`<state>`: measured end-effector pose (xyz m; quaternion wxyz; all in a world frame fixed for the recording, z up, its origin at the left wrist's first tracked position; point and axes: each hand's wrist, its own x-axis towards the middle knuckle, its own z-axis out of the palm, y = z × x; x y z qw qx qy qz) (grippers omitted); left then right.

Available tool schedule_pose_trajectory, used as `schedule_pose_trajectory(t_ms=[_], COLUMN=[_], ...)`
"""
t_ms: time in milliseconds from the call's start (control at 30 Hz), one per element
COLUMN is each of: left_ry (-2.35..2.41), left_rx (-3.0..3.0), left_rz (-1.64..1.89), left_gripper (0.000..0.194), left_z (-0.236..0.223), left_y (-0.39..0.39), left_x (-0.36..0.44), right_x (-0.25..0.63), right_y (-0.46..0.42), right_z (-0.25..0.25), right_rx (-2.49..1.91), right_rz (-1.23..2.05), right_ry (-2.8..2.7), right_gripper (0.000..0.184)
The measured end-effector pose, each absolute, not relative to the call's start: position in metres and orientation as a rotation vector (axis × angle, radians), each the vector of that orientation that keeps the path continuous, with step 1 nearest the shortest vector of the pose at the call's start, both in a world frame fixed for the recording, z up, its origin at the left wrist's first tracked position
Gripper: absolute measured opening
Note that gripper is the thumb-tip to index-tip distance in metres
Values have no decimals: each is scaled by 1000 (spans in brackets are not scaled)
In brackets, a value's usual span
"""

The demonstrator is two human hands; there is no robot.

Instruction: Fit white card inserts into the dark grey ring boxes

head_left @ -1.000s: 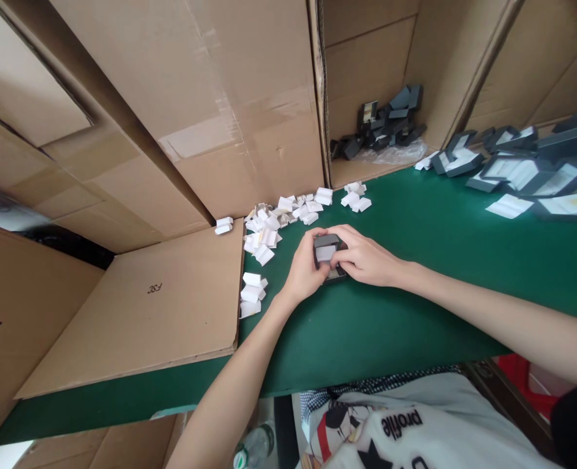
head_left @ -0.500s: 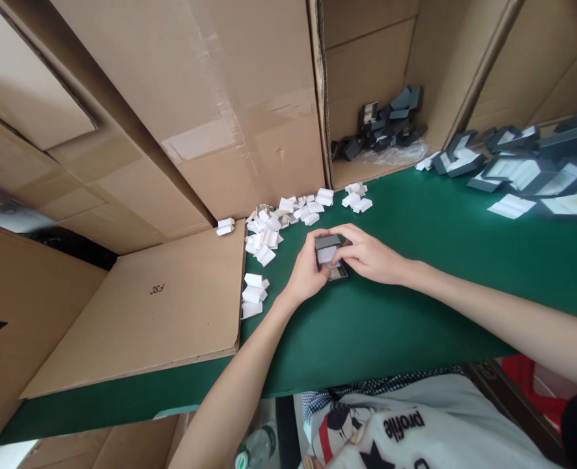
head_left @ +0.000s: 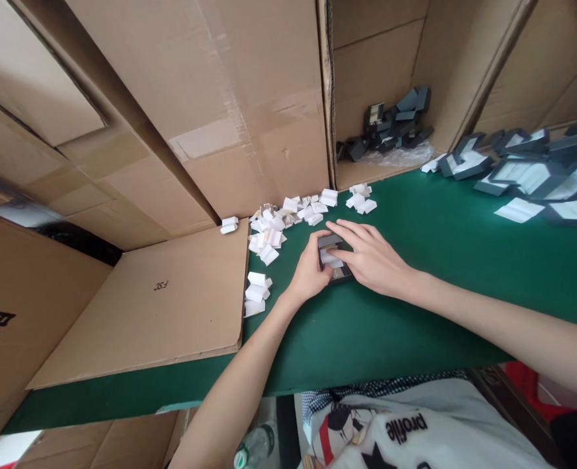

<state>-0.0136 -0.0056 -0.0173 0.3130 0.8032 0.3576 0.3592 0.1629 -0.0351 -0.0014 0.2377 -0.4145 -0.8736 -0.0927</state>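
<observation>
A small dark grey box [head_left: 329,241] with its top open rests at the middle of the green table. My left hand [head_left: 310,272] is wrapped round its left side, the thumb along the near edge. Inside the box lies a white folded insert [head_left: 335,262]. My right hand [head_left: 377,258] is over the box's right side, its fingers stretched out past the far edge. One digit of it reaches in and touches the white insert. What sits beneath the insert is mostly hidden.
Loose white folded pieces [head_left: 267,225] lie beyond my left hand. Dark boxes with white inserts [head_left: 527,176] are piled at the right. More dark boxes [head_left: 396,124] sit in an open carton [head_left: 379,58]. A flat cardboard sheet [head_left: 142,319] covers the table's left.
My right hand's fingers have straightened and spread over the box's far right edge. My left hand keeps its hold on the box. The view has shifted slightly.
</observation>
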Motion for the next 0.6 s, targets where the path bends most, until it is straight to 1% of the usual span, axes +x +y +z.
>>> schedule_pose_trajectory(t_ms=[133, 400, 500, 600], left_ry=[940, 962, 938, 965], left_rx=[2111, 2019, 1958, 1921], left_rz=[950, 918, 917, 947], left_gripper=[66, 61, 52, 34], left_z=[-19, -17, -17, -19], left_y=[-6, -5, -3, 1], left_x=[-13, -15, -16, -17], right_x=[163, 167, 167, 167], right_y=[-39, -35, -32, -31], right_z=[0, -3, -8, -12], right_rx=[-1156, -1229, -1227, -1222], right_rz=[-199, -21, 3, 4], right_ry=[-2433, -2377, -2372, -2377], right_gripper=[41, 38, 40, 43])
